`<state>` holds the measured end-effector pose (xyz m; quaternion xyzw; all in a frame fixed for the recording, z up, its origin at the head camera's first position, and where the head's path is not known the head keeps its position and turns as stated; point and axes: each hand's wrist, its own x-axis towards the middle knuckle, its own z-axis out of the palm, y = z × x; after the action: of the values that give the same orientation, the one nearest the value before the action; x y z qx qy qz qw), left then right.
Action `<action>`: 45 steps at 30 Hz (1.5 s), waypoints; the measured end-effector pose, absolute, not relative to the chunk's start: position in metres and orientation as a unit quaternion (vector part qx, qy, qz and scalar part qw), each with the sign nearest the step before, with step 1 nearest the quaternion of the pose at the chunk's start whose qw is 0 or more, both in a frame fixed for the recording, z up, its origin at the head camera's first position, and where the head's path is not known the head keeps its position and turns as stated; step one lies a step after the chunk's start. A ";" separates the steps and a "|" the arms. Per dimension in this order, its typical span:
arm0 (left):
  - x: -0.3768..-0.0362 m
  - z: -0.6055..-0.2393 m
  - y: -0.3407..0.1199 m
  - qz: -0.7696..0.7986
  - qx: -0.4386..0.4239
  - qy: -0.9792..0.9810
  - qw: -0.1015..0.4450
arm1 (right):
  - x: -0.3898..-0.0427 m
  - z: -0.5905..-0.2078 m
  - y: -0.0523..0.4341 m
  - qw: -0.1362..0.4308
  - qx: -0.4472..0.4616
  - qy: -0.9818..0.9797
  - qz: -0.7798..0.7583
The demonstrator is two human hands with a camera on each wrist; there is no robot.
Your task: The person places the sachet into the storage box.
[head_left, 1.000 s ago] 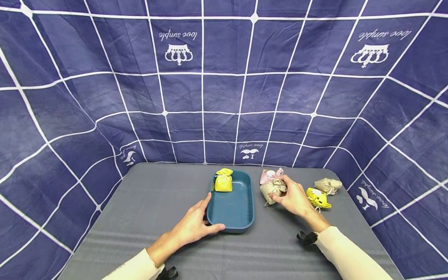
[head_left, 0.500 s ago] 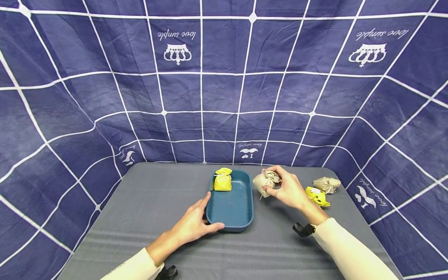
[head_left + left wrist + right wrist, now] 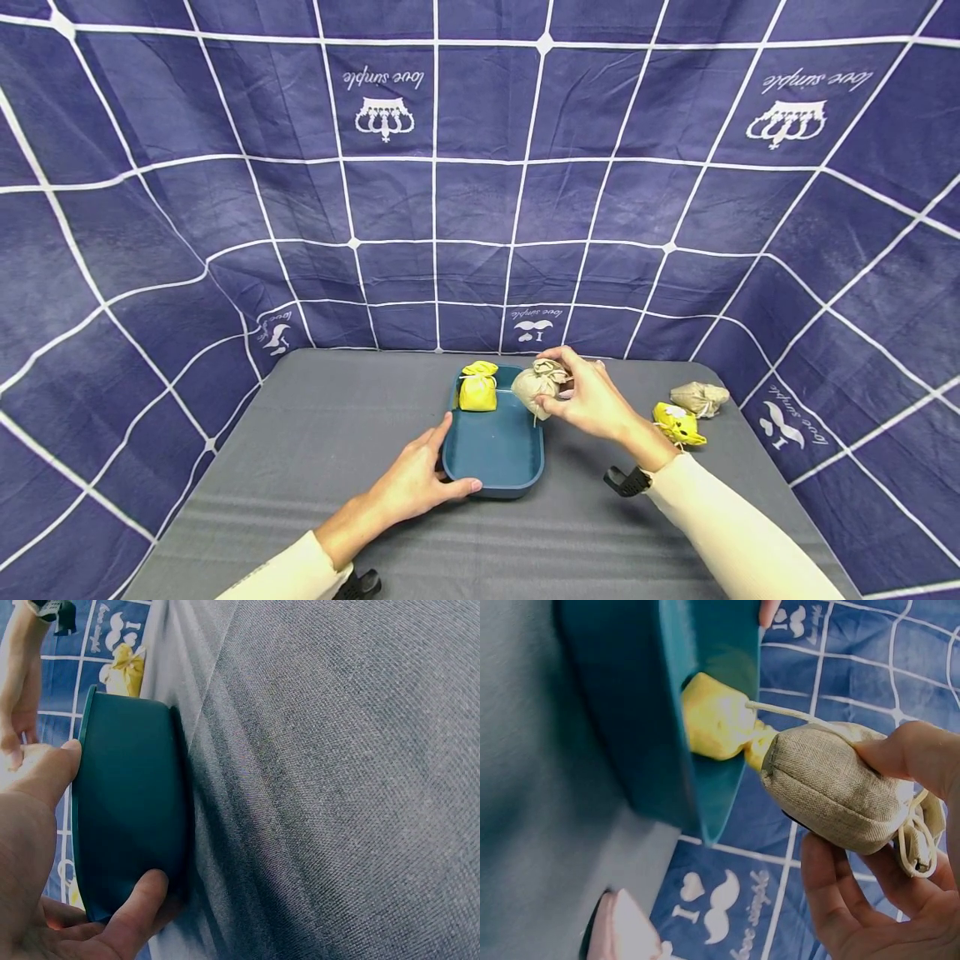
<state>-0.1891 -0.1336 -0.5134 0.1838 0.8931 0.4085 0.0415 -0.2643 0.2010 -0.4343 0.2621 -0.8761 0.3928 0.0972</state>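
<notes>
My right hand (image 3: 592,400) pinches a beige drawstring pouch (image 3: 537,385) between thumb and fingers, over the right rim of a blue rectangular bin (image 3: 495,454). In the right wrist view the beige pouch (image 3: 836,787) has its tied neck toward the palm, and its cord trails past the bin. A yellow drawstring pouch (image 3: 477,394) stands upright in the bin's far left corner. My left hand (image 3: 412,479) grips the bin's near left corner, thumb on the front rim and fingers along the left side. The left wrist view shows the bin's outer wall (image 3: 131,802) between them.
A pink pouch (image 3: 626,930) lies right of the bin, mostly hidden behind my right hand in the head view. Farther right lie a yellow pouch with a white flower (image 3: 677,423) and another beige pouch (image 3: 701,398). Blue checked cloth (image 3: 480,200) hangs behind the grey table.
My right hand has lifted the beige pouch from beside the pink one and carried it left to the bin's right rim. My left hand has stayed on the bin.
</notes>
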 end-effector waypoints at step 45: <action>-0.189 -0.516 -0.136 0.389 0.187 0.902 0.030 | -0.318 -0.438 0.116 -0.040 0.405 -0.873 0.271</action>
<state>-0.1894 -0.1357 -0.5156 0.1874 0.9016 0.3887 0.0300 -0.3178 0.1162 -0.4375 0.4047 -0.8725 0.2708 -0.0398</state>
